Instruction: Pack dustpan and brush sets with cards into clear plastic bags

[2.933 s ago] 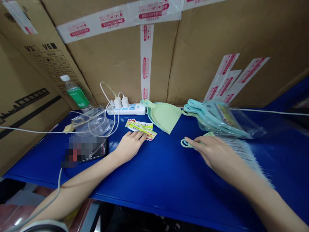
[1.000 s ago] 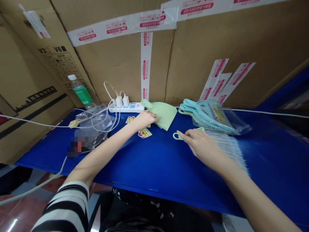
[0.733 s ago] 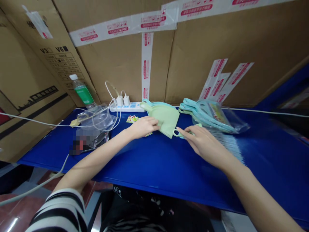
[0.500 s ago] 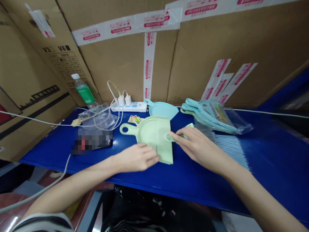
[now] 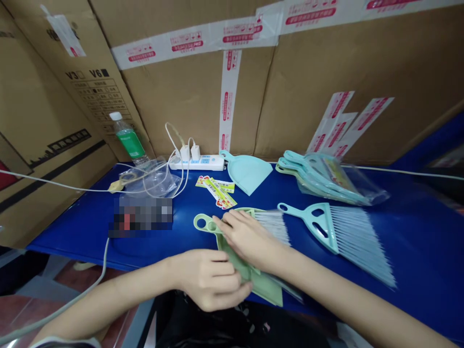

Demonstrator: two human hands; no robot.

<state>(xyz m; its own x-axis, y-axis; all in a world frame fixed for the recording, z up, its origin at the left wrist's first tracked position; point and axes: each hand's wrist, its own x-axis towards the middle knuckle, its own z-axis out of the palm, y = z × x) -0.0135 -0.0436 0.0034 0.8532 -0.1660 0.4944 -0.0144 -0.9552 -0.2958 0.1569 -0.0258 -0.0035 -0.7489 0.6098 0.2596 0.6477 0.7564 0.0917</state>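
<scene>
A light green dustpan (image 5: 271,291) is tilted at the table's front edge, its ring handle pointing left. My left hand (image 5: 214,280) is closed on its near side, the fingertips partly hidden. Laid over the pan is a green hand brush (image 5: 272,225) with pale bristles, and my right hand (image 5: 250,238) is closed around it from above. The brush's ring end lies close to the dustpan handle. To the right, a light blue hand brush (image 5: 321,227) rests with its bristles pointing right. A light blue dustpan (image 5: 250,173) lies farther back.
Printed labels (image 5: 220,191) lie behind the green dustpan. Bagged dustpan sets (image 5: 319,180) are stacked at the back right. A power strip (image 5: 208,163) with chargers and cables, a bottle (image 5: 131,143) and a clear plastic bag (image 5: 159,176) stand at the back left. Cardboard (image 5: 181,96) walls the back.
The green dustpan has come nearer and tilted. My right hand has brought the green brush left onto it. The blue brush and the labels are now more exposed.
</scene>
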